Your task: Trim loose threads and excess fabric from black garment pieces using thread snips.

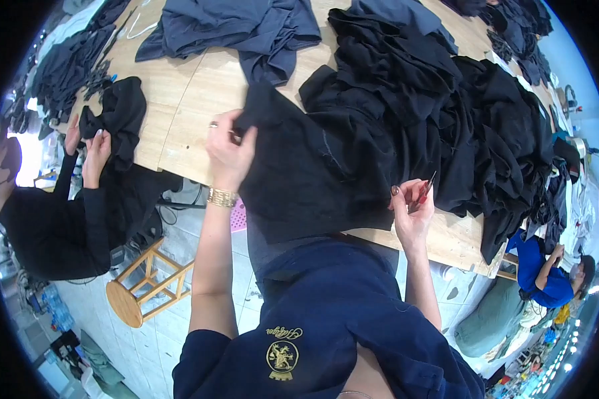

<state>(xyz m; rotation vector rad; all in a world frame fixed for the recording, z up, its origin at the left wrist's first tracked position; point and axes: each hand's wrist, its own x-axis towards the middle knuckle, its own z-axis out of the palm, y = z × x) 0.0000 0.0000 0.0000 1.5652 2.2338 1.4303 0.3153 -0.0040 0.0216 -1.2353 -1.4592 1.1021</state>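
My left hand (pixel 229 151) grips the upper left edge of a black garment (pixel 293 176), its fingers curled over the cloth. The garment spreads from the table's near edge over my lap, with pale loose threads across its middle. At the garment's right edge, my right hand (pixel 412 216) is closed around small red-handled thread snips (pixel 424 193), their dark tip pointing up and to the right. Thumb and forefinger are near the cloth; whether they also pinch it I cannot tell.
A heap of black garments (pixel 406 100) covers the table's right side. Dark grey cloth (pixel 239 26) lies at the far side of the wooden table (pixel 193 100). On the left a co-worker (pixel 60 219) handles black cloth, near a wooden stool (pixel 130 302). Another person in blue (pixel 546 279) sits right.
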